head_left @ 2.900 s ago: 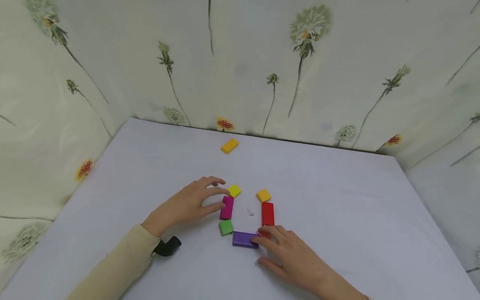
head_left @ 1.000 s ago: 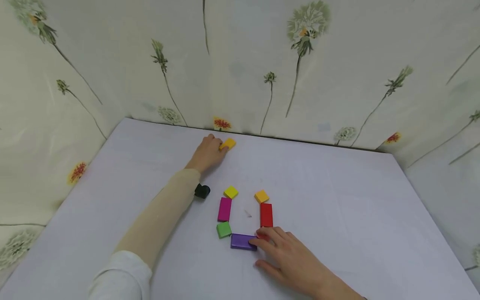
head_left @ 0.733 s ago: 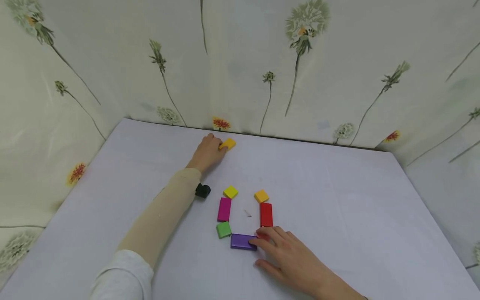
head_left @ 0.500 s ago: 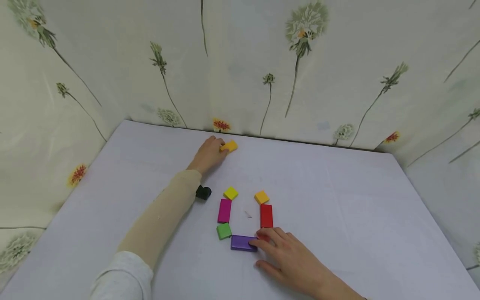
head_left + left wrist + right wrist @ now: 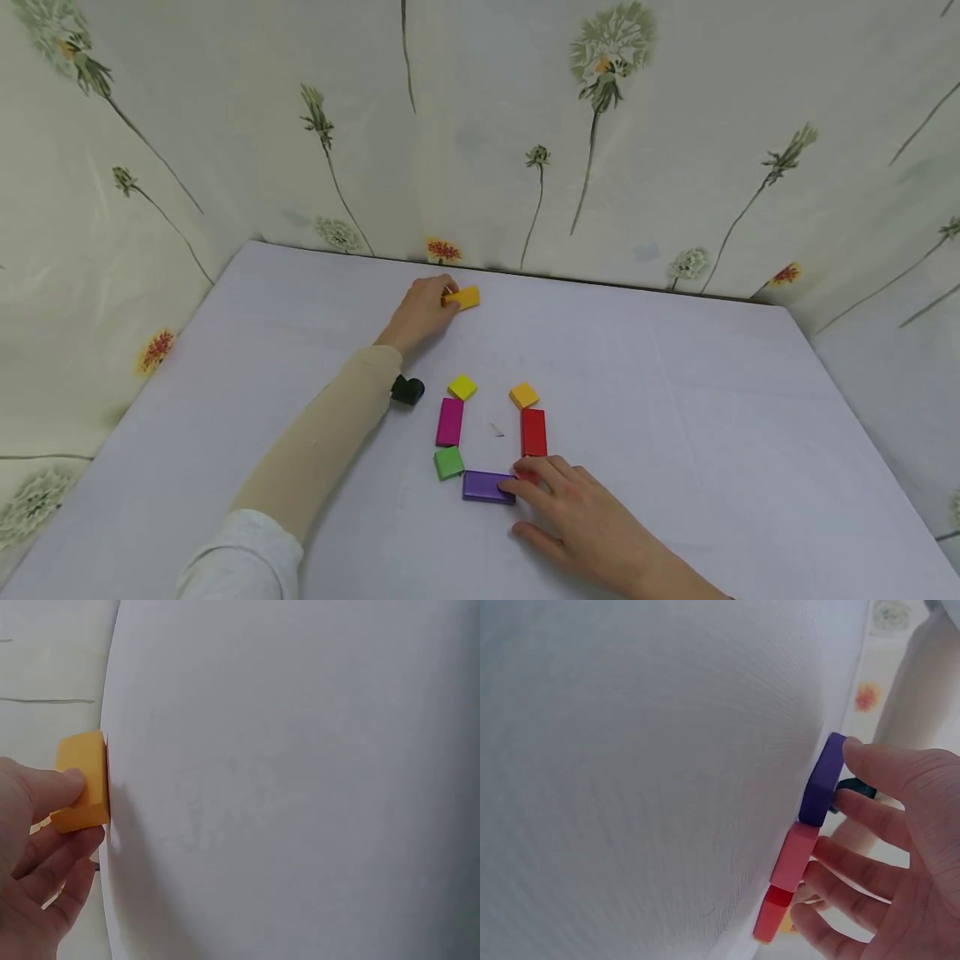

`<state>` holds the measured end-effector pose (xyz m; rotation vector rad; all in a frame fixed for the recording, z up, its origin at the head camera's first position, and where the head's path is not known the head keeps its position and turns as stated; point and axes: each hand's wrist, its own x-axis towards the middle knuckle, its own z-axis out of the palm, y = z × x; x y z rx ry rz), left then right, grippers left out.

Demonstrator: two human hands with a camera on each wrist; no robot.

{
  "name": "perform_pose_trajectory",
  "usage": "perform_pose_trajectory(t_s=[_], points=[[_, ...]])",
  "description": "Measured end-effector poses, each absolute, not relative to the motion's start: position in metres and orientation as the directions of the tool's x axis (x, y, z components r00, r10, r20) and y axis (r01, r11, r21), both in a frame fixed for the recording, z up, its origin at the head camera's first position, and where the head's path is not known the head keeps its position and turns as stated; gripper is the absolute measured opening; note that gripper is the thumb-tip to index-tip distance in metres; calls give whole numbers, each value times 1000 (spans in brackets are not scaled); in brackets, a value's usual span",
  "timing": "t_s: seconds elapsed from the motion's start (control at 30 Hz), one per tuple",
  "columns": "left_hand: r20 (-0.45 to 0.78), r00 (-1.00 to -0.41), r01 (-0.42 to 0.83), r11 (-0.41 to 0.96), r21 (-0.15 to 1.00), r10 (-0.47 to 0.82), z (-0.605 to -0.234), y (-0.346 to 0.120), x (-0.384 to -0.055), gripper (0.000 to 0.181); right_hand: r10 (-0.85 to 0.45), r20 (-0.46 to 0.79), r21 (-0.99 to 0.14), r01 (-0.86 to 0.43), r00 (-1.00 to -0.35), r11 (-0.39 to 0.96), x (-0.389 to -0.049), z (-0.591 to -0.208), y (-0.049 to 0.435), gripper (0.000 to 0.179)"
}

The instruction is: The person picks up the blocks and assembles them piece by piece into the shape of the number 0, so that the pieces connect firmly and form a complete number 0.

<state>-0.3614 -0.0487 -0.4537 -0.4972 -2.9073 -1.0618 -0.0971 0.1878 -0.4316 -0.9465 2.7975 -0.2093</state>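
Note:
At the far side of the table, my left hand [image 5: 422, 313] pinches an orange-yellow rectangular block [image 5: 467, 297] between thumb and fingers; the left wrist view shows the thumb on its face. My right hand [image 5: 576, 518] rests with loosely bent fingers at a purple block [image 5: 482, 487], a fingertip touching its right end. Under its other fingers lies a pinkish-red block [image 5: 793, 856], mostly hidden in the head view. A red block [image 5: 533, 432] and a small orange block [image 5: 523, 394] continue up the right side. Green [image 5: 448, 462], magenta [image 5: 449, 422] and yellow [image 5: 462, 386] blocks line the left.
The blocks form a U on a white table [image 5: 675, 417], its gap facing the back. A small mark [image 5: 497, 429] shows inside it. A floral curtain [image 5: 480, 133] stands behind the table's back edge. The black wrist camera [image 5: 407, 390] sits under my left sleeve.
My left hand left the magenta block's side, reached to the back and took hold of the orange-yellow block, which has since turned and shifted slightly right and nearer. The right hand stayed in place.

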Motion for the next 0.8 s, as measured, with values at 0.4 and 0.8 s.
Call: perform_pose_trajectory(t_s=[0.4,0.8], points=[[97,-944,282,618,734,316,-434,-54,-356,21,-614,-126,-193,-588,-779,786,-97,-431,188,48],[24,-922,272,601,751,387,-414,-52,-345,22,-611,-135,-185,-586,-780,789,-97,-430,188,49]])
